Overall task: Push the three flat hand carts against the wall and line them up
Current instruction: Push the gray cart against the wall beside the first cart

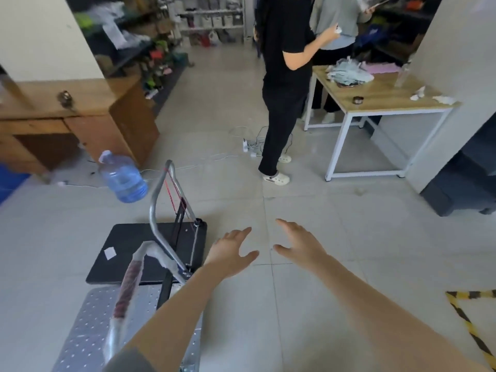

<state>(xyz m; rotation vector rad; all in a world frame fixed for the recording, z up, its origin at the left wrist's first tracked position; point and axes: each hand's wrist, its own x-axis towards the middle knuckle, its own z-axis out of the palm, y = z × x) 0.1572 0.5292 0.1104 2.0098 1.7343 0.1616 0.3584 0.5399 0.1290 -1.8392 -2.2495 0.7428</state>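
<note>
Carts [150,251] left of empty hands [268,251].

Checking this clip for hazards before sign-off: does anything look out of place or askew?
Yes. A blue water jug lies tipped on the floor by the wooden desk, and a power strip with loose cables sprawls across the walkway. Only two carts show, black and silver. Both hands are empty.

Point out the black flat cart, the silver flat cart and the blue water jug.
black flat cart [134,248]: head view, on its black deck.
silver flat cart [88,334]: head view, on its perforated metal deck.
blue water jug [123,179]: head view, on its body.
</note>
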